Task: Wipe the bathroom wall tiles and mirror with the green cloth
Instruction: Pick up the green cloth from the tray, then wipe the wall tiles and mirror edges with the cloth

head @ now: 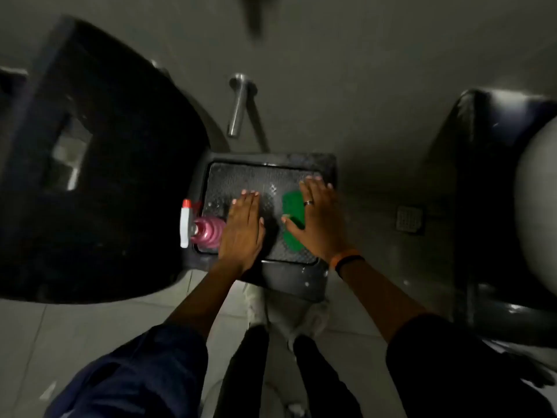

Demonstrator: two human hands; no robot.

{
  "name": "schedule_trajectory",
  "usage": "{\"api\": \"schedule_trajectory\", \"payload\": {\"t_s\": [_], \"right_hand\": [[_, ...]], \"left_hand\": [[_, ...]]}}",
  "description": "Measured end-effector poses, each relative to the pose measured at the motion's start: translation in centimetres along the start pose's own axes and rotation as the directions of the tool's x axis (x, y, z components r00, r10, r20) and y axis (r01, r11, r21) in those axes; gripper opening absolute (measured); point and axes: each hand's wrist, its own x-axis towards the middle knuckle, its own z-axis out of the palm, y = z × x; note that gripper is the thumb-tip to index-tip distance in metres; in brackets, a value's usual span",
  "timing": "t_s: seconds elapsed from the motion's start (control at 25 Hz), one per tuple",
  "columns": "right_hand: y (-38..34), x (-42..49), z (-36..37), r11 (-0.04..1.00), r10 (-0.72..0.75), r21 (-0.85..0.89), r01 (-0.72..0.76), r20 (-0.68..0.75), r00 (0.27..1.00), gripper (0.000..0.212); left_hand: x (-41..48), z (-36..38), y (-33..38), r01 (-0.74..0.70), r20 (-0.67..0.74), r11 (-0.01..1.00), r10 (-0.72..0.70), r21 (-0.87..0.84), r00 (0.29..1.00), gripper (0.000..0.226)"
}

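The green cloth [293,218] lies flat on the dark textured top of a plastic stool [325,167]. My right hand [318,220] rests palm down on the cloth's right side, fingers spread, a ring on one finger. My left hand [242,227] lies flat on the stool top to the left of the cloth, fingers together, holding nothing. A pink spray bottle [205,230] with a white and red trigger head stands at the stool's left edge, just beside my left hand. No mirror is in view.
A large black bin or seat [99,164] fills the left. A metal tap [239,104] sticks out from the grey wall above the stool. A dark drum with a pale lid [497,206] stands at the right. A floor drain [410,220] sits beside the stool.
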Motion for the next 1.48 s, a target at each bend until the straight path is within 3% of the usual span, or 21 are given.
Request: {"api": "schedule_trajectory", "payload": {"t_s": [0.16,0.36,0.52,0.68,0.76,0.84,0.96,1.12,1.24,1.48], "right_hand": [[3.1,0.4,9.4,0.998,0.003,-0.067,0.002,0.082,0.997,0.085],[4.5,1.2,15.1,0.973,-0.020,-0.232,0.008,-0.053,0.998,0.068],[4.2,2.7,15.8,0.943,-0.022,-0.329,-0.049,-0.208,0.978,0.038],[4.0,4.8,11.3,0.958,-0.007,-0.288,-0.012,-0.063,0.998,0.024],[3.3,5.2,7.6,0.970,0.010,-0.241,-0.028,-0.075,0.997,0.028],[2.3,5.3,2.5,0.966,0.044,-0.244,-0.084,-0.165,0.985,0.029],[1.1,5.6,-5.8,0.972,-0.018,-0.227,-0.060,-0.328,0.944,0.033],[-0.1,5.5,-19.5,0.990,-0.056,-0.142,-0.022,-0.524,0.850,0.035],[-0.6,5.1,-31.5,0.980,-0.152,-0.196,0.022,-0.676,0.721,0.037],[-0.8,5.0,-55.8,0.950,-0.296,-0.312,0.019,-0.876,0.381,0.035]], "left_hand": [[2.1,8.1,-4.9,-0.041,0.067,0.997,0.036,0.068,0.997,0.059],[4.3,13.5,-6.9,-0.093,0.042,0.987,0.088,0.132,0.995,0.063],[4.5,14.2,-7.1,-0.110,0.046,0.966,0.102,0.232,0.994,0.064],[5.0,10.4,-4.9,-0.122,0.051,0.978,0.115,0.168,0.992,0.064],[5.5,7.0,-2.9,-0.138,-0.013,0.981,0.141,0.138,0.990,0.064],[6.2,2.8,-0.2,-0.170,-0.084,0.976,0.182,0.134,0.980,0.063],[7.4,-4.0,4.4,-0.213,-0.218,0.968,0.238,0.131,0.947,0.063],[8.3,-15.5,12.6,-0.316,-0.423,0.926,0.375,0.205,0.825,0.062],[8.4,-25.0,19.8,-0.382,-0.520,0.870,0.493,0.312,0.698,0.063],[9.7,-43.0,34.6,-0.409,-0.687,0.787,0.609,0.461,0.397,0.066]]}}
